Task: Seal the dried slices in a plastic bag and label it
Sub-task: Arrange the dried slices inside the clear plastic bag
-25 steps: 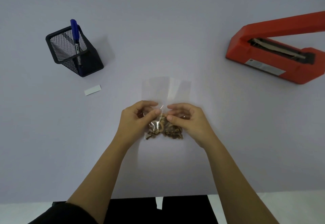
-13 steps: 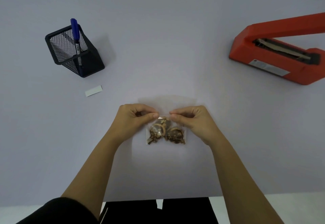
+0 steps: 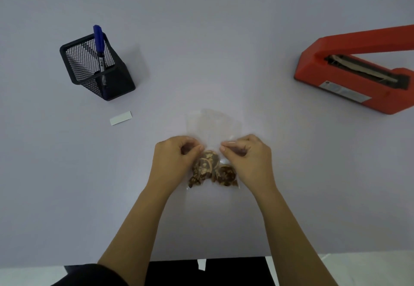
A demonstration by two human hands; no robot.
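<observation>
A clear plastic bag [image 3: 214, 125] lies on the pale table in front of me, its empty upper part pointing away. Brown dried slices [image 3: 211, 170] fill its near end. My left hand [image 3: 175, 159] pinches the bag just above the slices on the left side. My right hand [image 3: 247, 159] pinches it at the same height on the right. A small white label [image 3: 121, 118] lies flat to the left. A blue marker [image 3: 99, 48] stands in a black mesh holder [image 3: 96, 67] at the far left.
A red heat sealer [image 3: 358, 75] sits at the far right with its arm raised. The table's near edge [image 3: 67, 264] runs just in front of my body.
My hands have drawn slightly apart along the bag. The slices have settled lower and the bag's upper part lies flatter and further out.
</observation>
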